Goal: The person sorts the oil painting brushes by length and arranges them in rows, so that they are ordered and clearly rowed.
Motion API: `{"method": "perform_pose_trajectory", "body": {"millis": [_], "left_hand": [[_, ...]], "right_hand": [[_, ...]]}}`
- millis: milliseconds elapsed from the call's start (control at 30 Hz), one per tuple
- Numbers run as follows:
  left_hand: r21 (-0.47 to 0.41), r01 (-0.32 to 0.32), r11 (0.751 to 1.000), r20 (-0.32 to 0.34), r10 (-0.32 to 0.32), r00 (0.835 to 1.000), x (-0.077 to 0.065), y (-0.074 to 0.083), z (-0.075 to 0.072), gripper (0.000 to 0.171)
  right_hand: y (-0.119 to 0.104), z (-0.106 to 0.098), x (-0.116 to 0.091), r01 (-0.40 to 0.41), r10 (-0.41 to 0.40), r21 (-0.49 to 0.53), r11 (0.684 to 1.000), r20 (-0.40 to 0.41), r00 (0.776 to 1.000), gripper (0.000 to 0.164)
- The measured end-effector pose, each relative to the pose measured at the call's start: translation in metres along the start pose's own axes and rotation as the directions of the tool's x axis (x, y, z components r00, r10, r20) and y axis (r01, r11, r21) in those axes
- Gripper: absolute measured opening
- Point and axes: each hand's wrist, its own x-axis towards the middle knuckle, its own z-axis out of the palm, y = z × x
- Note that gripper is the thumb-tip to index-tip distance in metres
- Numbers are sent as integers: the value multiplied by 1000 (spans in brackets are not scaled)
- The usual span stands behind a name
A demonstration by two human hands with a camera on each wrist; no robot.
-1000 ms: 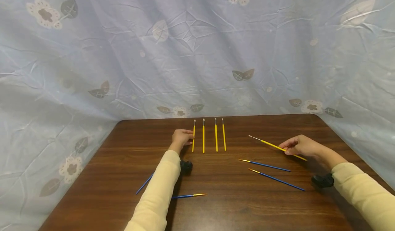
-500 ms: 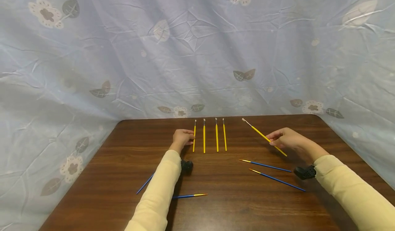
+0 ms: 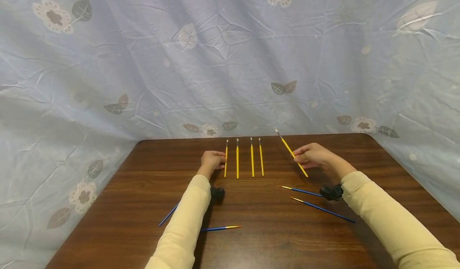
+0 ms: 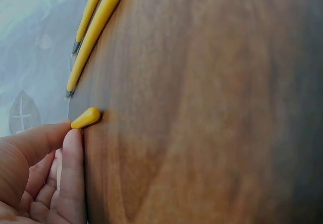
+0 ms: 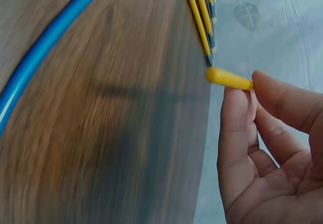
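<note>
Near the far edge of the table, my left hand (image 3: 213, 160) pinches the leftmost yellow paintbrush (image 3: 225, 172) between thumb and fingers; its rounded handle end (image 4: 89, 116) pokes out in the left wrist view. To its right three more yellow paintbrushes stand in a row, bristles away from me: one (image 3: 237, 163), another (image 3: 252, 163) and a thinner one (image 3: 261, 163). My right hand (image 3: 312, 156) pinches a further yellow paintbrush (image 3: 286, 144) by its handle, tilted with the white bristles up and left. In the right wrist view, its handle end (image 5: 224, 77) is raised over the table.
Two blue paintbrushes, an upper one (image 3: 300, 190) and a lower one (image 3: 323, 210), lie in front of my right arm. Two others, one (image 3: 169, 214) and another (image 3: 221, 228), are partly under my left arm. A patterned curtain (image 3: 230, 61) hangs behind the wooden table (image 3: 273, 245).
My right hand has carried its yellow paintbrush leftward and farther from me, turning it from a slant closer to upright beside the row. The left hand has stayed in place.
</note>
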Motion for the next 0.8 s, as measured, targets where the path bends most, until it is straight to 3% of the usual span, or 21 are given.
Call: {"method": "perform_pose_trajectory", "body": {"millis": [500, 800], "left_hand": [[3, -4, 1000, -24, 5, 1000, -3, 1, 1, 17], [0, -11, 1000, -23, 11, 1000, -3, 1, 2, 17]], "right_hand": [[-11, 34, 29, -57, 70, 148, 987, -83, 994, 47], [-13, 51, 44, -87, 109, 172, 981, -123, 986, 44]]}}
